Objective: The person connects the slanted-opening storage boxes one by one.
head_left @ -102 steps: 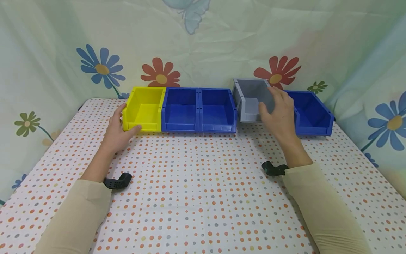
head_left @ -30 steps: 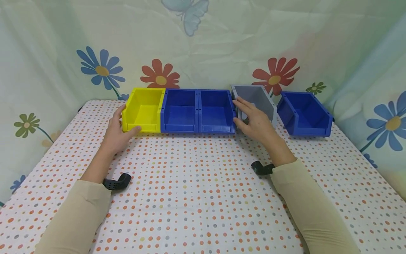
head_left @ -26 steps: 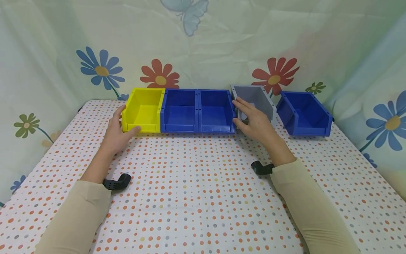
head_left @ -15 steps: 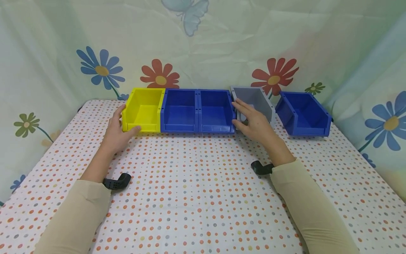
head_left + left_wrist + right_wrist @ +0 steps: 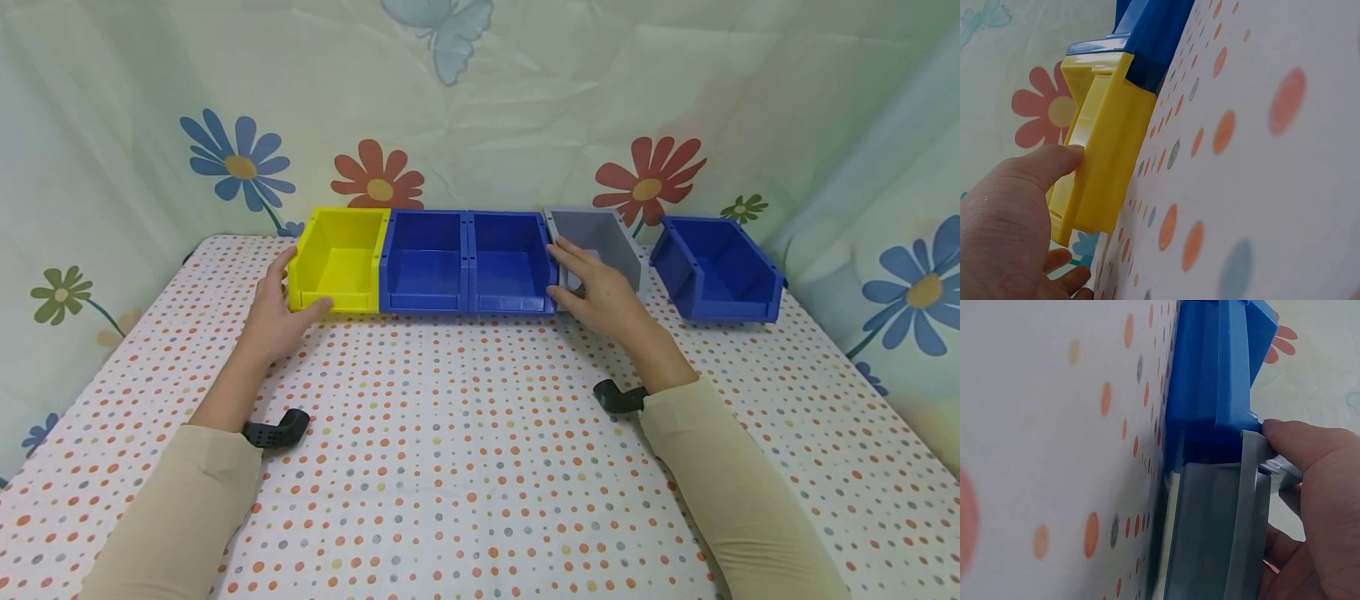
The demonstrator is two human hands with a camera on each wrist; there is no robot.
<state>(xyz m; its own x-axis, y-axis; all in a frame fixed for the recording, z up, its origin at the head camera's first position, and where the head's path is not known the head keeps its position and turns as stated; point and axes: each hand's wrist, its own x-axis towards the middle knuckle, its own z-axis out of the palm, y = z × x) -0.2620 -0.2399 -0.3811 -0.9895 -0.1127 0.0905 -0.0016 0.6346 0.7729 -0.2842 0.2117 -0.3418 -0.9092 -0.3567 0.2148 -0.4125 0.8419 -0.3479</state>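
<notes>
A yellow storage bin (image 5: 345, 271) and two blue storage bins (image 5: 429, 271) stand side by side in a row, with a grey storage bin (image 5: 600, 223) against the row's right end. My left hand (image 5: 276, 317) grips the yellow bin, thumb on its front lip and fingers around its left side. My right hand (image 5: 609, 290) holds the grey bin at its left wall, where it meets the blue one. In the right wrist view the thumb (image 5: 1294, 440) lies at the corner between both bins. The hand hides part of the grey bin's front.
Another blue bin (image 5: 716, 271) stands apart to the right, turned at an angle, with a narrow gap beside the grey one. A dotted cloth (image 5: 450, 467) covers the table, and a flowered curtain (image 5: 517, 100) hangs close behind the bins.
My right hand has moved left from the grey bin's right side to its left wall. The grey bin has come down and forward, nearly level with the row. The left hand stays put.
</notes>
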